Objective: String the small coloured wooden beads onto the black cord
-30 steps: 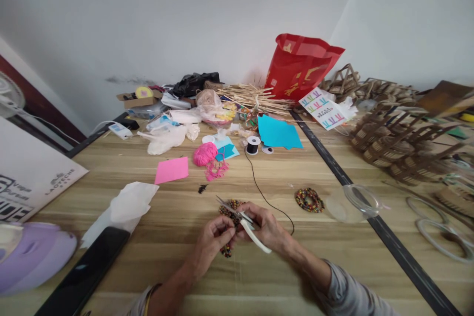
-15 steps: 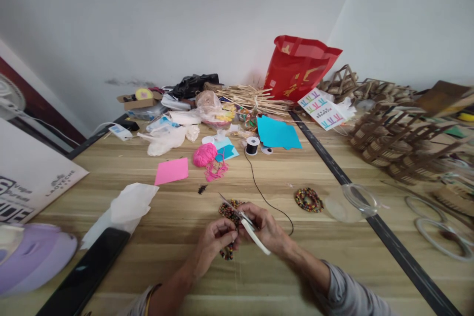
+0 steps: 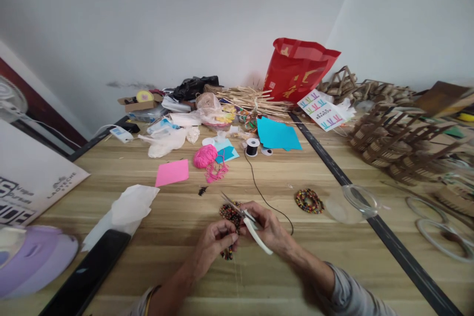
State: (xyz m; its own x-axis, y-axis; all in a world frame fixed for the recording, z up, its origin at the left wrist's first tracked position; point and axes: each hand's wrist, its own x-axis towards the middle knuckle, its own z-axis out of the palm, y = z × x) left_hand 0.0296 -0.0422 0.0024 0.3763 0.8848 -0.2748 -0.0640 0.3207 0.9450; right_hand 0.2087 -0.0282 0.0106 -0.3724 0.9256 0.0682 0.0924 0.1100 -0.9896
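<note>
In my right hand (image 3: 264, 224) is a pair of scissors with white handles (image 3: 255, 236); the blades point up and left over a beaded string (image 3: 228, 212) of small multicoloured beads. My left hand (image 3: 218, 239) pinches part of that beaded string, its fingertips close to the right hand's. Some of the beads hang out below the left fingers, and the exact spot between the fingertips is hidden. A thin pale thread (image 3: 237, 274) trails toward me over the table. Off to the right lies a second coil of beads (image 3: 309, 201).
A black cord runs from a spool (image 3: 252, 147) toward my right hand. Pink yarn (image 3: 205, 156), pink paper (image 3: 172, 173) and blue paper (image 3: 278, 133) lie beyond. Woven baskets (image 3: 381, 148) stand right, near a clear plastic lid (image 3: 344, 205). A phone (image 3: 87, 271) is at left.
Both hands stay close together at the beads. My right hand and the scissors have shifted very slightly to the right; the view has tilted a little.
</note>
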